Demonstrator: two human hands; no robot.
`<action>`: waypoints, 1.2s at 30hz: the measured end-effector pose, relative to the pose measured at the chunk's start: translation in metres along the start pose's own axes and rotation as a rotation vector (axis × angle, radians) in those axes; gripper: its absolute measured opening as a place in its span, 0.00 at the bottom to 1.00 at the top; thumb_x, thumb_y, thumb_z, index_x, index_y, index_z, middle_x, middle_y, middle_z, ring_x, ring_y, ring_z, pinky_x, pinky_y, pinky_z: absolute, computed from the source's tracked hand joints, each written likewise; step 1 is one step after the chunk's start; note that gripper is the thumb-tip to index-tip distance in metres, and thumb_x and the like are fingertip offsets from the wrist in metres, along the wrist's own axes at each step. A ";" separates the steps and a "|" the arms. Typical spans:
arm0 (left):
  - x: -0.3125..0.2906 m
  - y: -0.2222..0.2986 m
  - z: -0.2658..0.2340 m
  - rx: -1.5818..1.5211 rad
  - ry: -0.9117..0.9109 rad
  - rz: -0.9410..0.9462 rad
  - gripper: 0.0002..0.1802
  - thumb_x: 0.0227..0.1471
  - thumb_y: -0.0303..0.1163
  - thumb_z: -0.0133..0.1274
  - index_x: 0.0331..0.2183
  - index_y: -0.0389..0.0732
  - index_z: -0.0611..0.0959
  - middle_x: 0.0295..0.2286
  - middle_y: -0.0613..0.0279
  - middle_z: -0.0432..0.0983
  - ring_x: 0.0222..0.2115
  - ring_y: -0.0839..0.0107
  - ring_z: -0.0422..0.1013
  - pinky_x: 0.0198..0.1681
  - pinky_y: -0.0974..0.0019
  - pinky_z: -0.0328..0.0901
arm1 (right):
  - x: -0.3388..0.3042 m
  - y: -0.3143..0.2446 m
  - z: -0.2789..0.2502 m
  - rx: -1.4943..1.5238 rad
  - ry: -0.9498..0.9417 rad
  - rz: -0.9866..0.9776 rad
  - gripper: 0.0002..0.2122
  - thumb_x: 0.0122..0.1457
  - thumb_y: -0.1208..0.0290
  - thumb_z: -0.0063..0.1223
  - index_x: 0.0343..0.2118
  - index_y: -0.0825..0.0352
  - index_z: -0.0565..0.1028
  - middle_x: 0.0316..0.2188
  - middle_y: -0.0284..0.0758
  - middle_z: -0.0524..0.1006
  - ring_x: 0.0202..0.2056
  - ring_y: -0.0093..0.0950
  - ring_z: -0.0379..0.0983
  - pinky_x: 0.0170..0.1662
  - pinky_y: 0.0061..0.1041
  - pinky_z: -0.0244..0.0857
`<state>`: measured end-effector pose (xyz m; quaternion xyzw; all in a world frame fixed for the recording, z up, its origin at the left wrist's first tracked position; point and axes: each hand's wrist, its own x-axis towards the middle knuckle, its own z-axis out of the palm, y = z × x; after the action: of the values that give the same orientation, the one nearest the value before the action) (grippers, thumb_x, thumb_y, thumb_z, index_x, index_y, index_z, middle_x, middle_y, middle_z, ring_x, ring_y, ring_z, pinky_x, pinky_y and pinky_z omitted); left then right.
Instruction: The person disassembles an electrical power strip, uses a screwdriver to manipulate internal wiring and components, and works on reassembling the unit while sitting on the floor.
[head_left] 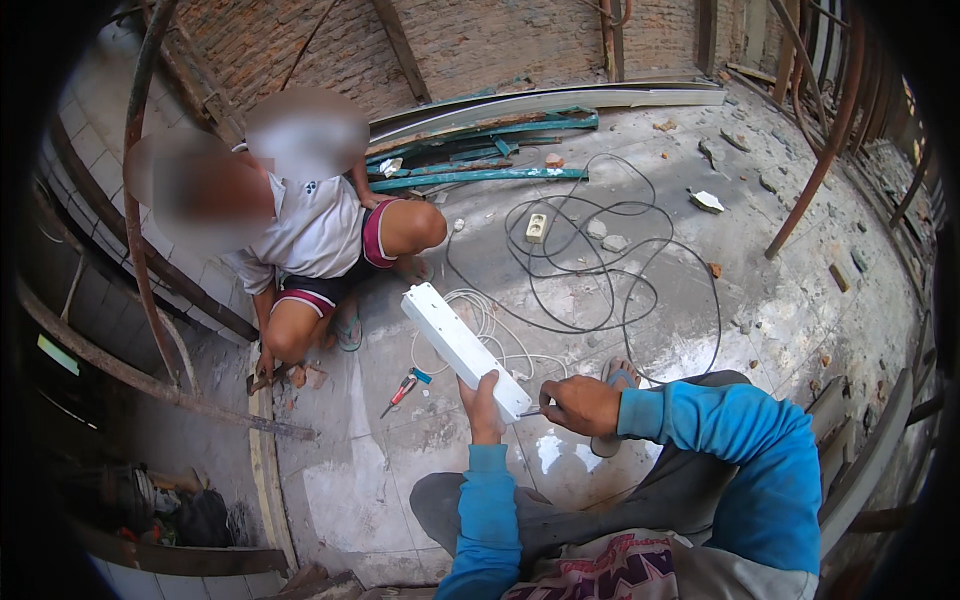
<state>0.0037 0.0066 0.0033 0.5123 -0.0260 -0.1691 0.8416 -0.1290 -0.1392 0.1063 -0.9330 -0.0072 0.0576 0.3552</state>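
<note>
A long white power strip [455, 338] slants up and away from my left hand [483, 404], which is closed around its near end. Its flat side with small holes faces up; no sockets show. From the right, my right hand [584, 404] pinches a thin screwdriver [531, 413], its handle hidden in my fingers. The shaft reaches the strip's near end. A white cable [490, 318] lies in loops beside and partly behind the strip. On the floor to the left lies a red-handled screwdriver [403, 390], with a small teal piece [421, 376] by its handle.
A person in a white shirt [320, 225] squats at far left, one hand low by a wooden beam [265, 470]. A black cable [720, 310] coils across the floor near a cream double socket [537, 228]. Metal lengths [480, 183] lie along the brick wall; rusty poles [825, 150] stand right.
</note>
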 end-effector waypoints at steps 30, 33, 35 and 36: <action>-0.007 0.009 0.002 -0.171 -0.083 0.103 0.29 0.48 0.29 0.54 0.53 0.35 0.68 0.40 0.54 0.72 0.37 0.60 0.74 0.40 0.58 0.73 | 0.005 -0.019 -0.022 0.097 0.091 -0.053 0.14 0.56 0.72 0.58 0.43 0.70 0.70 0.26 0.51 0.78 0.31 0.51 0.77 0.35 0.45 0.71; -0.008 0.015 0.006 -0.250 -0.091 0.135 0.29 0.47 0.32 0.54 0.51 0.34 0.69 0.38 0.52 0.72 0.36 0.60 0.75 0.38 0.56 0.74 | 0.007 -0.029 -0.025 0.257 0.255 -0.181 0.13 0.56 0.73 0.58 0.42 0.70 0.70 0.25 0.50 0.78 0.31 0.49 0.78 0.34 0.43 0.71; -0.009 0.018 0.008 -0.288 -0.111 0.153 0.29 0.47 0.33 0.54 0.50 0.33 0.69 0.39 0.52 0.72 0.36 0.60 0.75 0.37 0.57 0.74 | 0.008 -0.036 -0.024 0.221 0.328 -0.219 0.13 0.56 0.71 0.59 0.40 0.70 0.70 0.25 0.49 0.77 0.31 0.48 0.78 0.33 0.41 0.72; -0.010 0.018 0.009 -0.299 -0.134 0.151 0.28 0.48 0.34 0.53 0.50 0.34 0.69 0.40 0.53 0.71 0.37 0.60 0.74 0.37 0.58 0.74 | 0.007 -0.039 -0.021 0.126 0.338 -0.220 0.13 0.57 0.70 0.60 0.39 0.70 0.70 0.25 0.49 0.77 0.31 0.47 0.79 0.32 0.41 0.72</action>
<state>-0.0031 0.0097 0.0241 0.3657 -0.0949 -0.1411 0.9151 -0.1186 -0.1237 0.1474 -0.8989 -0.0456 -0.1383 0.4132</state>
